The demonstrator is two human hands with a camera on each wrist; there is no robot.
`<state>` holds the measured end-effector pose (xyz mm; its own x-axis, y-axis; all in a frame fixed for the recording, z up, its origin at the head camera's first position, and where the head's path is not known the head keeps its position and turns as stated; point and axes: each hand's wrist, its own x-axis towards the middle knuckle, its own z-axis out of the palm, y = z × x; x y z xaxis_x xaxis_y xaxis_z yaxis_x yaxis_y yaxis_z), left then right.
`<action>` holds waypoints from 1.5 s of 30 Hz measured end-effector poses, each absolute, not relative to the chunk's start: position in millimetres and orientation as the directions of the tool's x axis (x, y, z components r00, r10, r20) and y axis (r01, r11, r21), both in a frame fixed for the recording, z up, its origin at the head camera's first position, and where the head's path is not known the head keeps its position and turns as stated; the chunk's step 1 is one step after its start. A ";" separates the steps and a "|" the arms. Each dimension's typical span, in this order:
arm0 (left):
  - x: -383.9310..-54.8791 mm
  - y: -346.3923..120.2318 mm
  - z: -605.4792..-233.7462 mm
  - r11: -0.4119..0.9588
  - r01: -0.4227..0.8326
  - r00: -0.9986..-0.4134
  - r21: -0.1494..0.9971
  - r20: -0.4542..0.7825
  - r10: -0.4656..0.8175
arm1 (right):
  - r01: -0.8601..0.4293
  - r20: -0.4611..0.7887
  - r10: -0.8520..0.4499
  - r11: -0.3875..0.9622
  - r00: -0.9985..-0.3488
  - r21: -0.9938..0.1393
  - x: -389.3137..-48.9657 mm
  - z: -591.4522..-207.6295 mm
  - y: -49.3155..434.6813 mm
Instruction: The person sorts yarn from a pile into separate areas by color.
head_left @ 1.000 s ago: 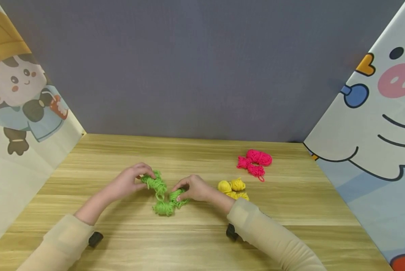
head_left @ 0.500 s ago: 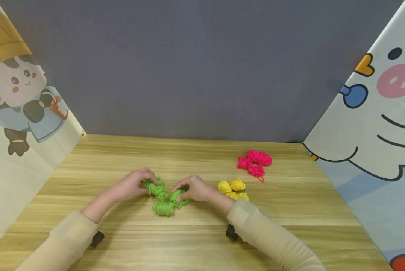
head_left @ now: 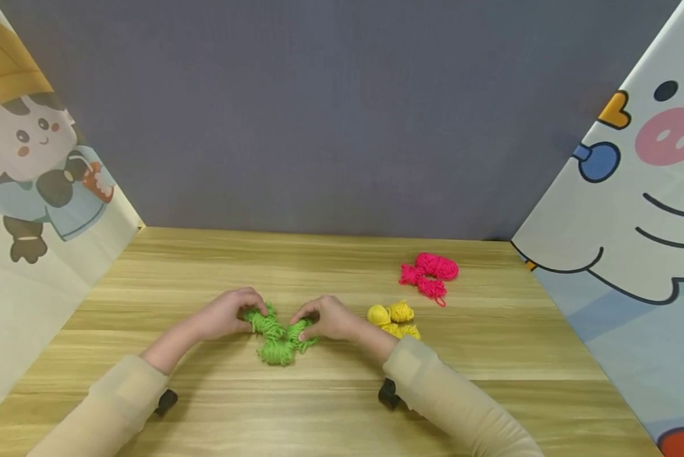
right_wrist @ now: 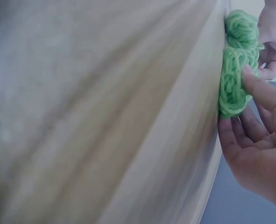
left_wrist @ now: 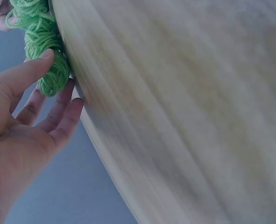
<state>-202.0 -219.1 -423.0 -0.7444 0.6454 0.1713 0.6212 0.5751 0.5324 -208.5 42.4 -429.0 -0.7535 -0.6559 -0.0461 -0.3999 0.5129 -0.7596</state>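
Note:
Three green yarn bundles lie close together on the wooden table, left of its middle. My left hand (head_left: 230, 312) grips the left green yarn bundle (head_left: 268, 325) between thumb and fingers; the left wrist view shows the thumb on top of the yarn (left_wrist: 53, 77). On the other side, my right hand (head_left: 331, 318) pinches the right green yarn bundle (head_left: 299, 334), its thumb pressed on the strands in the right wrist view (right_wrist: 234, 86). The front green yarn bundle (head_left: 275, 353) sits between them, touched by neither hand as far as I can see.
Yellow yarn bundles (head_left: 400, 311) lie just right of my right forearm. Pink yarn bundles (head_left: 436, 266) are farther back on the wooden table (head_left: 273, 419). A grey panel (head_left: 330, 114) rises behind, with printed panels on both sides.
My left hand has brought its green yarn bundle right and slightly nearer, up against the other green ones. My right hand has stayed in place on its bundle.

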 end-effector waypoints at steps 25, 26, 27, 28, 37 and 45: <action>-205.1 -219.7 -385.4 0.603 0.603 -0.773 0.523 0.193 0.604 | -0.470 0.060 -0.701 0.410 -0.711 -0.782 -215.0 -386.0 77.1; -204.5 -219.1 -381.3 0.601 0.608 -0.771 0.518 0.208 0.601 | -0.482 0.068 -0.697 0.417 -0.714 -0.771 -214.8 -381.1 81.3; -204.0 -218.6 -377.6 0.602 0.614 -0.771 0.511 0.223 0.597 | -0.493 0.078 -0.694 0.422 -0.715 -0.761 -214.2 -375.8 85.5; -203.2 -218.2 -374.0 0.604 0.620 -0.770 0.500 0.239 0.592 | -0.504 0.090 -0.690 0.426 -0.718 -0.752 -214.1 -371.5 90.1; -190.6 -218.0 -349.9 0.639 0.631 -0.775 0.440 0.392 0.495 | -0.535 0.156 -0.612 0.505 -0.775 -0.678 -198.5 -334.3 142.3; -180.6 -229.1 -345.9 0.682 0.622 -0.753 0.384 0.531 0.388 | -0.563 0.298 -0.487 0.598 -0.821 -0.571 -179.4 -320.2 192.1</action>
